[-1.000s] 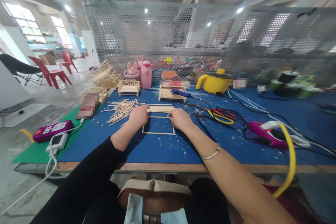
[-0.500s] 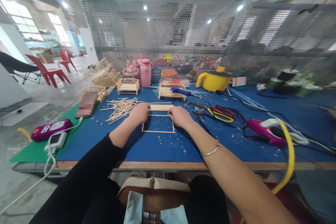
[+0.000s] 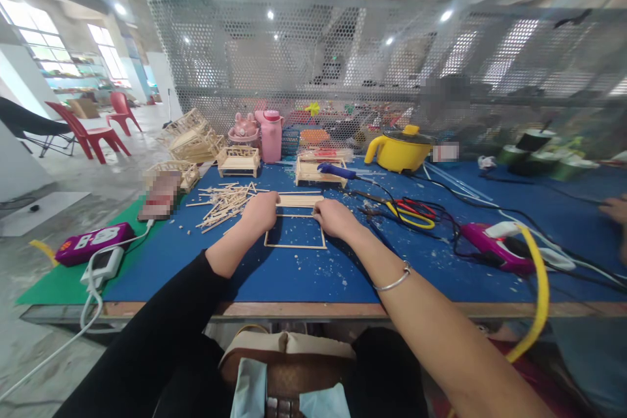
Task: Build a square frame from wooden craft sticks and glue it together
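Observation:
A thin rectangular frame of wooden sticks [image 3: 295,247] lies on the blue mat between my hands, with a crossbar near its far end. Beyond the crossbar is a band of sticks side by side [image 3: 300,200]. My left hand [image 3: 260,214] is closed at the left end of this band, its fingertips pressed to the wood. At the right end my right hand [image 3: 334,217] pinches the edge of the stick work. Loose sticks [image 3: 228,204] lie in a pile left of my left hand.
Small wooden beds [image 3: 239,162] stand behind the pile, near a pink bottle [image 3: 272,137]. A blue-handled tool [image 3: 336,171], pliers [image 3: 377,213] and cables lie to the right. A yellow pot [image 3: 402,151] is farther back. Another person's hand [image 3: 616,209] shows at the right edge.
My hands stay almost in the same place on the sticks. The other person's hand at the right edge has come further into view, over the mat.

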Demonstrator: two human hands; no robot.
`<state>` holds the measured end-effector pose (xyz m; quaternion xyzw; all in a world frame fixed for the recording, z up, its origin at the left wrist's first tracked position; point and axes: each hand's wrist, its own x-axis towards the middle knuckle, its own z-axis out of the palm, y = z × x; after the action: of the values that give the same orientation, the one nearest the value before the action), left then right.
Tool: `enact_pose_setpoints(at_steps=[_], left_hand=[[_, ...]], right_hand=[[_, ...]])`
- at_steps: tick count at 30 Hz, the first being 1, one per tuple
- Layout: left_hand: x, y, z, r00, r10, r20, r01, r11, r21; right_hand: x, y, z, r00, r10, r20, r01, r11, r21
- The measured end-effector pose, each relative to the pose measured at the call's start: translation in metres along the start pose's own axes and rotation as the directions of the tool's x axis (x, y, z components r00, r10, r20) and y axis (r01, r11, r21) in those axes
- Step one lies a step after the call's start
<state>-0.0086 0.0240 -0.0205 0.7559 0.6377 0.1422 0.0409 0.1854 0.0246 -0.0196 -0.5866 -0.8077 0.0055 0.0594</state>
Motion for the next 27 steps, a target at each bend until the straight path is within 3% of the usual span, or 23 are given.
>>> enact_pose_setpoints(at_steps=[7, 14, 19, 27], left_hand=[[0.001, -0.003, 0.001, 1.0, 0.008, 0.003, -0.008, 1.0, -0.001], [0.013, -0.005, -0.003, 0.992, 0.103, 0.068, -0.102, 0.995, -0.017], [0.013, -0.01, -0.007, 0.983, 0.156, 0.094, -0.149, 0.986, -0.081], [0.01, -0.017, 0.0, 0.993, 0.096, 0.071, -0.08, 0.977, -0.198]], right_hand=[[0.002, -0.001, -0.002, 1.0, 0.008, 0.021, -0.008, 1.0, -0.002], [0.019, 0.001, -0.023, 0.978, -0.027, 0.208, 0.019, 0.999, 0.041], [0.022, 0.007, -0.023, 0.973, -0.058, 0.222, 0.036, 0.994, 0.101], [0.021, 0.014, -0.018, 0.975, -0.086, 0.205, 0.055, 0.986, 0.156]])
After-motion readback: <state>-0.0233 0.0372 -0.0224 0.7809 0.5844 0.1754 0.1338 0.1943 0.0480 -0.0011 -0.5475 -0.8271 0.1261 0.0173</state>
